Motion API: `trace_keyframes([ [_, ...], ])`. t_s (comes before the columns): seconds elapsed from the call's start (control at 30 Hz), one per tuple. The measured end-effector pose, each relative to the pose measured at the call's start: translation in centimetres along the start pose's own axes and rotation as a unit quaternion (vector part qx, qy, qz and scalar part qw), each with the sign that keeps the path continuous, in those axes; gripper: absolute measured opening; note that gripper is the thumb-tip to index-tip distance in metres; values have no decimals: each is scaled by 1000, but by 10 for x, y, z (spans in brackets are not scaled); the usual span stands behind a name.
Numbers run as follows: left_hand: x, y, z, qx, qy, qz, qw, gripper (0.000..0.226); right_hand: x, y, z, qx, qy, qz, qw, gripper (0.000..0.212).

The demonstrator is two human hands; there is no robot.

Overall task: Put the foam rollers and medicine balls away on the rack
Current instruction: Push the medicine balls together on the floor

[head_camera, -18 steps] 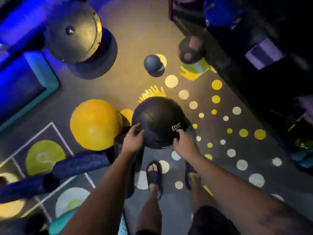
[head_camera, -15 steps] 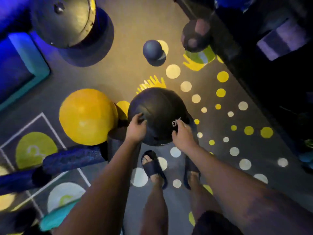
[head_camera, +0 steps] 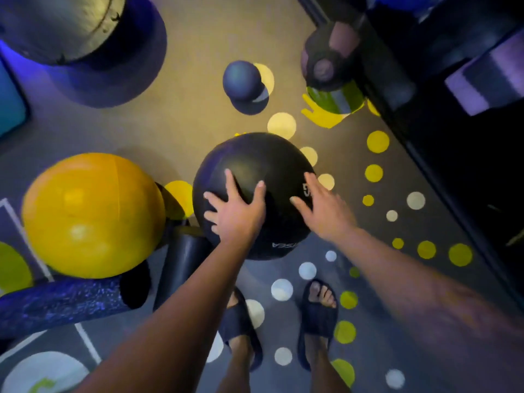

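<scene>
A black medicine ball (head_camera: 255,165) with white lettering is in the centre of the head view, in front of my feet. My left hand (head_camera: 238,214) lies spread over its near left side, fingers straight and apart. My right hand (head_camera: 320,205) touches the ball's right side with straight fingers. A yellow ball (head_camera: 93,214) sits to the left. A black foam roller (head_camera: 184,262) stands between the two balls, and a blue foam roller (head_camera: 62,304) lies below the yellow ball. The dark rack (head_camera: 425,123) runs along the right.
A small dark blue ball (head_camera: 241,80) and a dark ball with pink patches (head_camera: 326,61) lie further ahead, the latter against the rack. A big grey ball (head_camera: 62,24) fills the upper left, beside a teal mat (head_camera: 11,103). The floor has yellow and white dots.
Both hands have gone from holding the ball's near edge to lying flat higher on it. The ball has turned, its weight label now at the right edge, and looks nearer.
</scene>
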State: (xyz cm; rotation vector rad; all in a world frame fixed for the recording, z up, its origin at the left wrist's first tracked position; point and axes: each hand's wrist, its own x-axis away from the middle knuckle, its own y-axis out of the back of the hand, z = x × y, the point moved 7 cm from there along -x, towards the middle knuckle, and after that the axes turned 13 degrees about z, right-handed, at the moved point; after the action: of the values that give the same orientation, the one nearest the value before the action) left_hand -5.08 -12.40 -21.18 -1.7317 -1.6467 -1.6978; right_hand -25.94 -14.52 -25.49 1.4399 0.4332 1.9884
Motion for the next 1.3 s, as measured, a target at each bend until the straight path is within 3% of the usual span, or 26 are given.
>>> trace_keyframes([
  [0.07, 0, 9, -42, -94, -121, 5, 988, 73, -8, 39, -26, -48, -119, -2, 992, 71],
  [0.1, 0, 13, -58, -132, -180, 7, 975, 70, -8, 56, -29, -55, -137, -19, 989, 68],
  [0.17, -2, 17, -74, -176, -246, 11, 953, 68, -6, 77, -15, -90, -86, -62, 990, 61],
  [0.27, -13, 16, -70, -157, -236, 41, 958, 65, -3, 75, 17, -100, 9, -40, 994, 60],
  [0.33, -19, 9, -57, -155, -221, 90, 959, 63, -10, 65, 23, -22, 18, 25, 999, 64],
  [0.43, -21, -1, -45, -186, -234, 141, 944, 63, -32, 83, 17, 51, -12, 17, 998, 68],
  [0.57, -27, 6, -43, -172, -235, 119, 949, 61, -48, 105, 26, 81, -43, 28, 995, 69],
  [0.8, -6, 38, -29, -47, -209, 80, 974, 56, -26, 86, 39, 142, -81, 54, 985, 76],
  [0.87, -3, 52, 0, -11, -189, 62, 980, 53, -17, 78, 43, 169, -91, 34, 981, 82],
  [0.9, -2, 60, 21, 9, -175, 51, 983, 52, -10, 74, 51, 193, -73, -13, 978, 84],
  [0.97, -3, 77, 74, 50, -139, 21, 989, 48, 6, 61, 75, 227, -9, -107, 968, 84],
  [1.03, -6, 98, 133, 89, -97, -24, 991, 42, 20, 29, 109, 236, 63, -143, 959, 80],
  [1.17, -11, 157, 246, 143, -16, -150, 978, 42, 16, -67, 190, 227, 137, -38, 963, 79],
  [1.3, -43, 225, 322, 159, 53, -244, 955, 66, -12, -130, 289, 217, 218, 58, 950, 74],
])
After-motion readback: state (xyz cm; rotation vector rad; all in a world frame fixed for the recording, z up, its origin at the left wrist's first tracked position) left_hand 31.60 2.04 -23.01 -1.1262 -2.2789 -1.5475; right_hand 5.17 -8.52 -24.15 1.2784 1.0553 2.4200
